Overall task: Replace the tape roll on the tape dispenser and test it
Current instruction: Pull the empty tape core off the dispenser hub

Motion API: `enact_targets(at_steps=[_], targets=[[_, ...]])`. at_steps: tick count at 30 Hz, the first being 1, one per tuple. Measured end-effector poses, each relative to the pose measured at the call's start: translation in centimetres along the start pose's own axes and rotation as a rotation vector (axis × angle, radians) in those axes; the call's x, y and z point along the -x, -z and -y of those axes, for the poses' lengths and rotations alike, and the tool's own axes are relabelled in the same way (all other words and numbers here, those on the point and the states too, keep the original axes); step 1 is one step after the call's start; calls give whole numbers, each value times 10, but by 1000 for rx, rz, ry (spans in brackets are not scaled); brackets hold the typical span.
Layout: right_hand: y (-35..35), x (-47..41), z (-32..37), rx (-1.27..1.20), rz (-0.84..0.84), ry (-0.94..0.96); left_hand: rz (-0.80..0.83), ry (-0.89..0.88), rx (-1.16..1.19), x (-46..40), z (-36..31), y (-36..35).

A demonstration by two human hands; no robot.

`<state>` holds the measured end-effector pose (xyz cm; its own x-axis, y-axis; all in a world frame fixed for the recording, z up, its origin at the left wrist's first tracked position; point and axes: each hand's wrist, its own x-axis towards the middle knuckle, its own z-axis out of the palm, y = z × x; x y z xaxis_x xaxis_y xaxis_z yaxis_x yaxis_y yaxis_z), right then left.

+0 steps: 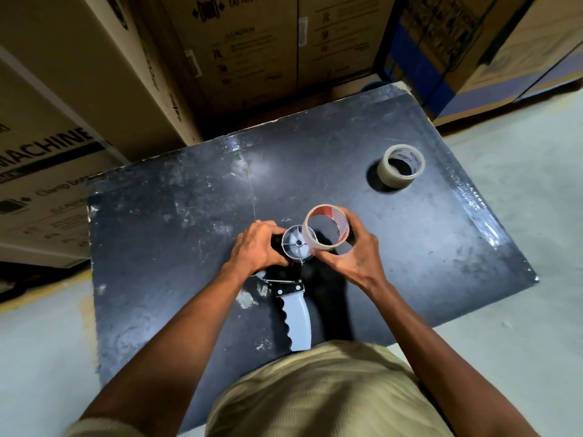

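While left hand (257, 244) grips tape dispenser (295, 298), nearly spent tape roll (326, 227) pinched in right hand (350, 257), just beside hub (296, 246).

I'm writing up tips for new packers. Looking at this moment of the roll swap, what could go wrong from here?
1. The right hand holds the tape roll tilted at the edge of the dispenser's hub; pushed on crooked, it could jam or sit skewed.
2. The dispenser is steadied only by the left hand near the hub, its handle free, so it may twist.
3. The roll's winding direction isn't discernible; mounted backwards, the test would fail.
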<state>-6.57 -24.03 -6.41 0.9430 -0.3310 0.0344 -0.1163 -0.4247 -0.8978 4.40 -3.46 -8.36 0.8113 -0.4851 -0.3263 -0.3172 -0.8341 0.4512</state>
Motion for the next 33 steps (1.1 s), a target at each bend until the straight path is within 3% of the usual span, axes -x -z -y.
enact_targets(at_steps=[19, 33], targets=[[135, -9, -101, 164, -525, -429, -35, 9, 98, 6, 1, -2], [164, -30, -125, 237, -597, -563, -73, 30, 127, 14, -1, -3]])
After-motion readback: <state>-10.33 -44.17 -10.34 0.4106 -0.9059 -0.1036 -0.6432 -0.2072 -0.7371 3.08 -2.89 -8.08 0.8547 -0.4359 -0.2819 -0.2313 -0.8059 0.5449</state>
